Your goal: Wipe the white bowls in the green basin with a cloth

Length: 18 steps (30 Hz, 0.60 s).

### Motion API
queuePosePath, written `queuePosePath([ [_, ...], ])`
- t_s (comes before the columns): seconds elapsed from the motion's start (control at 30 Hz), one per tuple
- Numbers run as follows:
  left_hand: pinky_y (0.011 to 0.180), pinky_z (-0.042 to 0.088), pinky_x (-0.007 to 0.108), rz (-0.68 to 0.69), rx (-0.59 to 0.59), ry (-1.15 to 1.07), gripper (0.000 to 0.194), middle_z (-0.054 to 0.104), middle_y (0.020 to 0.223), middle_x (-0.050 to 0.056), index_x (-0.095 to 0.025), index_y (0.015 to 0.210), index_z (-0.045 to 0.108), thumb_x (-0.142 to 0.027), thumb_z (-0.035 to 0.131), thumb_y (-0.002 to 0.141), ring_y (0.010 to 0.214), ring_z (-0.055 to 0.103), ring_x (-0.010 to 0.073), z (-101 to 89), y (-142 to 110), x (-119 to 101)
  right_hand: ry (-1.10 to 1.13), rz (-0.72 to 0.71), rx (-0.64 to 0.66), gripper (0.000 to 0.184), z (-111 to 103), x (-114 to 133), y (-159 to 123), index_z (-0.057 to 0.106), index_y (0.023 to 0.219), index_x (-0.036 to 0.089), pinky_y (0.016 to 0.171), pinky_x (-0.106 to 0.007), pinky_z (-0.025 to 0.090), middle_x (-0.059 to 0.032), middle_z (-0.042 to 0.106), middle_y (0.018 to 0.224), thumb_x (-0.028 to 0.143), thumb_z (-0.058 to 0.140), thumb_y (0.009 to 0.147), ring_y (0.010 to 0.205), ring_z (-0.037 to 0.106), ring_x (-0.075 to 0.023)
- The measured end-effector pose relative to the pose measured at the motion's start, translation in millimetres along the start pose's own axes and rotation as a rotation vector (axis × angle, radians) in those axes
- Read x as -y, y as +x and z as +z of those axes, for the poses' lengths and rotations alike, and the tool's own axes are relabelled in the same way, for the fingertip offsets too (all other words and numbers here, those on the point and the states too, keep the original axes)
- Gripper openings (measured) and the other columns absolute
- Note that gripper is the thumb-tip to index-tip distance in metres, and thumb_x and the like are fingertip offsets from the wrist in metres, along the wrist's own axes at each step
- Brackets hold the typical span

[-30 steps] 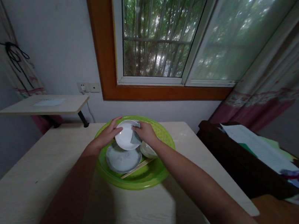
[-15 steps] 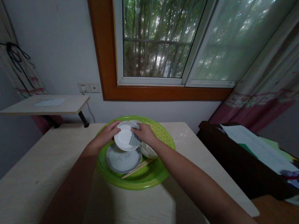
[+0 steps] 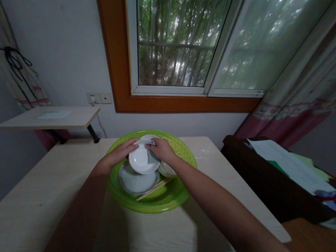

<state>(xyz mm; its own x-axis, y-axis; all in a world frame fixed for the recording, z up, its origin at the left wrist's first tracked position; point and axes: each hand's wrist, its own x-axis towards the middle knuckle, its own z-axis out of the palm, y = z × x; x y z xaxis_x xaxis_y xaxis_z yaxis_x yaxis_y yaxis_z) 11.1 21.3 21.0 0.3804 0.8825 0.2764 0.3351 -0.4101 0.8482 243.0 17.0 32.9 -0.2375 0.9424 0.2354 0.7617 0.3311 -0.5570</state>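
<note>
A white bowl (image 3: 141, 159) is held tilted, its hollow facing me, over the green basin (image 3: 155, 208). My left hand (image 3: 120, 153) is closed on its left rim. My right hand (image 3: 162, 148) pinches the upper right rim, thumb inside. A grey patch lies inside the bowl below that thumb; whether it is shadow or cloth I cannot tell. Below the bowl a grey-white plate (image 3: 137, 184) lies in the basin, partly covered. Another white dish (image 3: 148, 137) shows behind the bowl. A pale bowl (image 3: 166, 170) sits under my right wrist, beside wooden chopsticks (image 3: 154, 189).
The basin stands on a light wooden table (image 3: 159, 236). At the back left is a raised shelf (image 3: 50, 122) with a paper on it. A dark brown piece of furniture (image 3: 258, 180) with papers (image 3: 290, 166) stands to the right, below the window and curtain.
The bowl has moved slightly down and turned a little between my hands. More of the white dish behind it shows. My right thumb has shifted toward the rim.
</note>
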Motion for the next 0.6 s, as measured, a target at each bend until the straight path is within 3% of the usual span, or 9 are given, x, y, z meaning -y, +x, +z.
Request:
queuePosePath([
  [0.13,0.11,0.051,0.043,-0.058,0.027,-0.13,0.062,0.066,0.143,0.01,-0.022,0.144,0.058,-0.052,0.06,0.089,0.131,0.06,0.0305,1.9,-4,-15,0.007,0.134,-0.116,0.022,1,-8,7,0.079,0.102,0.016,0.077,-0.027,0.047,-0.0095,0.081,0.101,0.034,0.066,0.099,0.089,0.071,-0.0219],
  [0.23,0.107,0.052,0.042,-0.059,0.0,-0.103,0.063,0.063,0.145,0.011,-0.021,0.144,0.055,-0.048,0.06,0.087,0.131,0.06,0.03,1.9,-5,-20,0.0,0.186,-0.16,0.026,2,-13,9,0.078,0.099,0.017,0.076,-0.026,0.048,-0.0085,0.08,0.098,0.039,0.064,0.1,0.086,0.071,-0.0214],
  [0.43,0.113,0.048,0.046,-0.026,-0.04,0.012,0.054,0.069,0.134,0.01,-0.02,0.131,0.066,-0.043,0.059,0.082,0.127,0.062,0.0318,0.7,-2,-14,-0.016,0.127,-0.071,0.023,1,-9,6,0.08,0.105,0.016,0.077,-0.026,0.048,-0.0099,0.081,0.102,0.034,0.067,0.098,0.089,0.072,-0.0214],
  [0.6,0.105,0.053,0.045,-0.052,0.028,-0.042,0.054,0.074,0.128,0.01,-0.019,0.129,0.073,-0.045,0.059,0.084,0.118,0.067,0.0328,-2.0,-5,-10,-0.053,0.057,0.03,0.023,-2,0,0,0.082,0.099,0.016,0.073,-0.025,0.045,-0.0083,0.082,0.097,0.035,0.07,0.095,0.085,0.071,-0.0201],
])
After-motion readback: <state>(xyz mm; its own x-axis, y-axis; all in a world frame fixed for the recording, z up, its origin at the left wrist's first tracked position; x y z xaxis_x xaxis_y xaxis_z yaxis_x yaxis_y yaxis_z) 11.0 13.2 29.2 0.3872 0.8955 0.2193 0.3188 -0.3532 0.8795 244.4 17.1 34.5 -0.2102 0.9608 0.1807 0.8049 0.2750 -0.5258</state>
